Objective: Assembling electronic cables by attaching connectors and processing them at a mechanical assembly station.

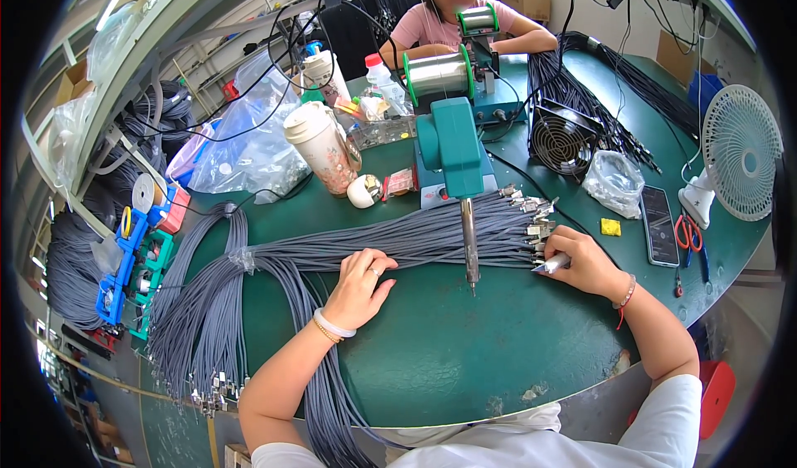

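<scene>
Closest of all, along the lower edge: white shirt (573,447), with both bare forearms angled out across green table (498,352). Lays left hand (357,290) over the near edge of grey cables (398,240), fingers loosely spread and clasping nothing, perhaps to steady the strands and stop them fanning out. Pinches small white object (554,263) in right hand (581,259), just beside metal connectors (538,223) at the cable ends; impossible to tell its kind. Holds hands well apart, one along the run of the bundle and one at its tips, probably for control of both at once.

Grey cables stretched crosswise on the table, ends gathered to the right, likely for easy reach on that side. Bunched on the left by clear wrap (242,259), apparently against tangling, with other lengths spilling over the near edge.

Beyond, teal machine (457,148), with slim metal rod (470,240) pointing down, presumably central to suit either hand. Off to the right, phone (660,226), red-handled scissors (688,234) and white fan (747,153), clear of the cables yet handy.
</scene>
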A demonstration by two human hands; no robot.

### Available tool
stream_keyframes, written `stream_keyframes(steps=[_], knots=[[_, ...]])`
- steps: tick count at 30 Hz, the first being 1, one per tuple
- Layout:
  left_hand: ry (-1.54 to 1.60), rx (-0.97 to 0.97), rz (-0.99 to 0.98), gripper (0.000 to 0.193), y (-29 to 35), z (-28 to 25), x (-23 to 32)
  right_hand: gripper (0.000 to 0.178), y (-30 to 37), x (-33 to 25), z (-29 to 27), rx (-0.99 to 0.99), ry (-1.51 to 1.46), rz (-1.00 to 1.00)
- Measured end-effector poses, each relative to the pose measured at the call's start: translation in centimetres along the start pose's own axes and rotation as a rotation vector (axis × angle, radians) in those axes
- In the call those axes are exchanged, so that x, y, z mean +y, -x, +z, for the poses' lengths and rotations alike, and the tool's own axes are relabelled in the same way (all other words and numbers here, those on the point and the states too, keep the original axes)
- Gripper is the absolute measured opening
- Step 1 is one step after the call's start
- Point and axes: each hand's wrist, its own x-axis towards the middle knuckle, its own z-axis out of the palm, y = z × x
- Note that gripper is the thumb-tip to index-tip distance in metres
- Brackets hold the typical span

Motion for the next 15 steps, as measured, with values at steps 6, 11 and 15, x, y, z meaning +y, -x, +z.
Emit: stream_keyframes(steps=[6, 11, 15], knots=[[0.006, 0.010, 0.010, 0.025, -1.4, 0.4, 0.7, 0.023, 0.2, 0.7, -1.4, 0.007, 0.019, 0.002], [0.007, 0.016, -0.003, 0.026, -1.9, 0.7, 0.6, 0.021, -0.2, 1.3, -1.6, -0.022, 0.013, 0.017], [0.005, 0.006, -0.008, 0.026, -2.1, 1.0, 0.1, 0.020, -0.7, 2.0, -1.2, -0.025, -0.001, 0.000]])
